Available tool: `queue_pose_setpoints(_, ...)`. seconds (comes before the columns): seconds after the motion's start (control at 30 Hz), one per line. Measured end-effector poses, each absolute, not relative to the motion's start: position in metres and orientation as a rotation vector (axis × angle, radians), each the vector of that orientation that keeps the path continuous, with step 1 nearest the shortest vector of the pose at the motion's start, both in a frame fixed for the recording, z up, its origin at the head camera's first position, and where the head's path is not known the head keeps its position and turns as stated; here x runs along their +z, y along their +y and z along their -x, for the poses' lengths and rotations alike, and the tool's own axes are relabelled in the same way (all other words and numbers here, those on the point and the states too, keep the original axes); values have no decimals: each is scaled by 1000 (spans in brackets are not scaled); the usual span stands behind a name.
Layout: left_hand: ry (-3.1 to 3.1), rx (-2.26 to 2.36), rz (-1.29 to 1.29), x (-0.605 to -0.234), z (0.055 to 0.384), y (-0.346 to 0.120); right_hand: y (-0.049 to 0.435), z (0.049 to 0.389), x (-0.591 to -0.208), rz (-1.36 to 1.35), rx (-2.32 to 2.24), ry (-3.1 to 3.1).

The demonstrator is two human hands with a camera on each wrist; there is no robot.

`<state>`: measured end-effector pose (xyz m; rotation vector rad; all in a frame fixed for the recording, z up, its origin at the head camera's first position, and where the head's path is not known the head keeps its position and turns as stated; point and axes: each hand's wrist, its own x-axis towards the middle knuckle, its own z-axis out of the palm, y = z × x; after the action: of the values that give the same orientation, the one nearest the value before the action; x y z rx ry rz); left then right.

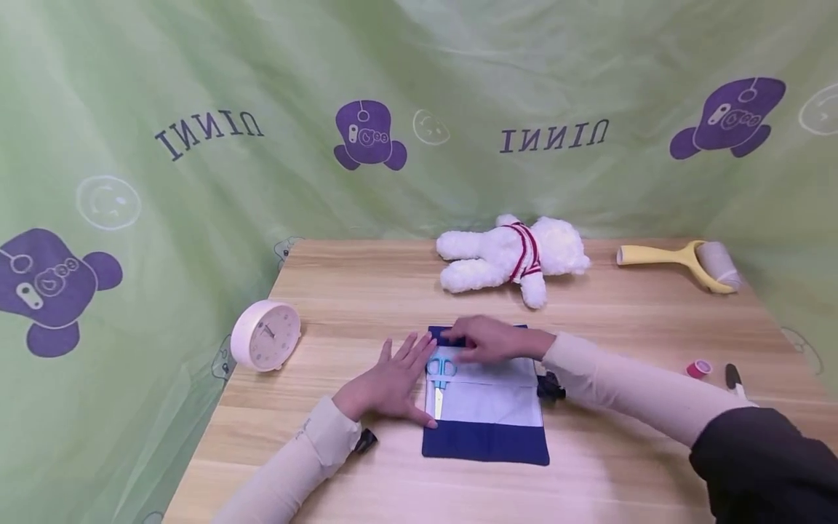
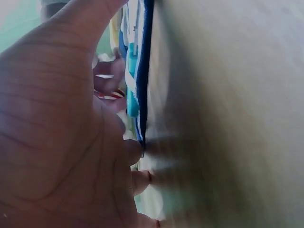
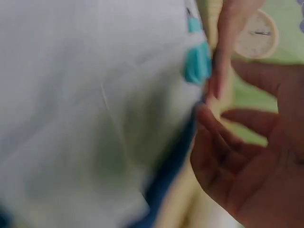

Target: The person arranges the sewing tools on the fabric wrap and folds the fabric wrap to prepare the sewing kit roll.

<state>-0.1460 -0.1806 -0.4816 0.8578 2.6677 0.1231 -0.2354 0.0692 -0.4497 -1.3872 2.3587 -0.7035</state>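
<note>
A navy-edged fabric pouch (image 1: 486, 441) with a pale lining lies unfolded on the table. Scissors (image 1: 439, 370) with turquoise handles sit along its left side, under a pale band. My left hand (image 1: 391, 387) rests at the pouch's left edge, fingers spread and thumb near the lower navy strip. Over the upper left corner reaches my right hand (image 1: 491, 340), its fingers bent loosely. In the right wrist view its fingertips (image 3: 203, 114) are right at the navy border, with the thumb held apart. The left palm (image 2: 61, 123) fills much of the left wrist view.
A pink alarm clock (image 1: 267, 336) stands at the left. Toward the back lie a white plush bear (image 1: 504, 251) and a yellow-handled lint roller (image 1: 681, 256). A red thread spool (image 1: 698, 369) and a black-tipped item (image 1: 733, 377) lie at the right. Green printed curtain (image 1: 458, 65) surrounds the table.
</note>
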Motion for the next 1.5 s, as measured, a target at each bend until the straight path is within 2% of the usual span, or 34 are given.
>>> queue_pose_setpoints(0.13,2675,137,-871,-480,153,-176,120,242,-411,1284,-854,2612)
queue_pose_setpoints(0.27,2649,196,-863,-478,154,-170,196,241,-367,1129,-874,2805)
queue_pose_setpoints(0.37,2636,192,-843,-477,152,-167,257,234,-348,997,-785,2984)
queue_pose_setpoints(0.5,2641,153,-834,-477,150,-163,328,218,-343,744,-667,3150)
queue_pose_setpoints(0.63,2647,123,-811,-476,150,-163,370,203,-357,552,-480,3163)
queue_pose_setpoints(0.83,2643,86,-799,-477,148,-163,385,182,-404,465,-234,3038)
queue_pose_setpoints(1.03,2648,120,-821,-479,151,-161,387,171,-441,478,-283,3072)
queue_pose_setpoints(1.5,2714,143,-812,-483,161,-167,369,179,-451,434,-498,3095)
